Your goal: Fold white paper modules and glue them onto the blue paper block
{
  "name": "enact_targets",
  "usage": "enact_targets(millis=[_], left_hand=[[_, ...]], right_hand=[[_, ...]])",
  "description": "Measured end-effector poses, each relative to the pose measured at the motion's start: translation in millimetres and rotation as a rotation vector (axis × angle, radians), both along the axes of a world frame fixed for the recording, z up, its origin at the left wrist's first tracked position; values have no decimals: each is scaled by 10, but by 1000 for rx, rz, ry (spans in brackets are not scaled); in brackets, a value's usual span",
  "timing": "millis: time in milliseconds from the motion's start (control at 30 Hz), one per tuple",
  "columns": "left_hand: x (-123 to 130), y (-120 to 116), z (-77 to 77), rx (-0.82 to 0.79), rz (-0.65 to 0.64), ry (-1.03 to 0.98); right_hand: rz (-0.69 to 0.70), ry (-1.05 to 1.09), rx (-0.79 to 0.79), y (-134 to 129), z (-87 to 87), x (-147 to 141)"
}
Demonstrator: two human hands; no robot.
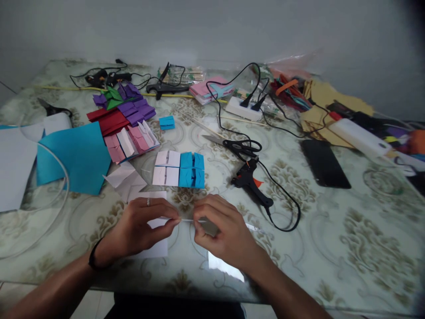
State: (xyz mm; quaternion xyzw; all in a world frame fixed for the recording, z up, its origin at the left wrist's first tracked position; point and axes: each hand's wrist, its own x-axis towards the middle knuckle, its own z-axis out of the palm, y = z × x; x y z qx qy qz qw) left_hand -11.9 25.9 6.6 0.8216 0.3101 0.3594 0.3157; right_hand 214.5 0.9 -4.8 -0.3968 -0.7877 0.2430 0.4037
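Near the front of the table, my left hand (146, 226) and my right hand (221, 230) pinch a piece of white paper (187, 220) between thumbs and fingers. It is seen edge-on as a thin line, so its folds cannot be made out. Under and beside my left hand lie flat white paper sheets (157, 248). Just beyond the hands sit folded white paper squares (166, 168), joined side by side with folded blue paper squares (191, 170). A creased white sheet (126, 181) rests to their left.
Right of the hands are a hot glue gun (250, 184) with its cord, black scissors (244, 146) and a phone (325, 163). A white power strip (243, 108) stands behind. Blue paper (75, 157) and stacked folded coloured pieces (133, 139) lie left.
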Motion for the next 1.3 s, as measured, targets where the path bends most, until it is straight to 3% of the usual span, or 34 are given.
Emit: enact_targets(millis=[400,633,833,967,1300], left_hand=[[-237,134,119,-93,69,8],[-198,125,122,-138,100,-4],[-74,34,29,-196,55,-42],[-51,25,10,-223,14,-29],[64,9,110,16,-25,141]], right_hand=[[-77,21,-53,58,113,209],[-151,59,-33,105,164,316],[3,50,-44,52,119,148],[24,14,-33,24,69,75],[16,-99,52,-31,-13,-12]])
